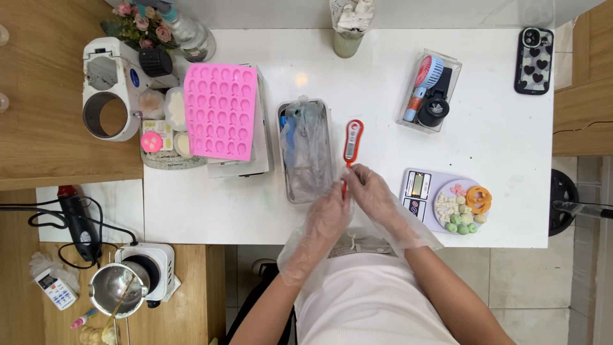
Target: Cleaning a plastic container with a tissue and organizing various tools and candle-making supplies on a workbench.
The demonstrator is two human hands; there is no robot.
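Note:
Both my hands wear loose clear plastic gloves and meet over the white table's front middle. My right hand (375,195) pinches the probe end of a red and white digital thermometer (352,142) that lies pointing away from me. My left hand (327,214) touches the right hand's fingers beside the front right corner of a clear rectangular container (305,152) stuffed with plastic bags. I cannot tell whether the left hand grips anything.
A pink silicone mould (220,110) lies on a white box at the left. A kitchen scale (444,199) with small coloured pieces sits at right, a clear box (429,92) with a small fan behind it, a phone (534,60) at the far right. A small pot (116,291) stands on a hotplate at the lower left.

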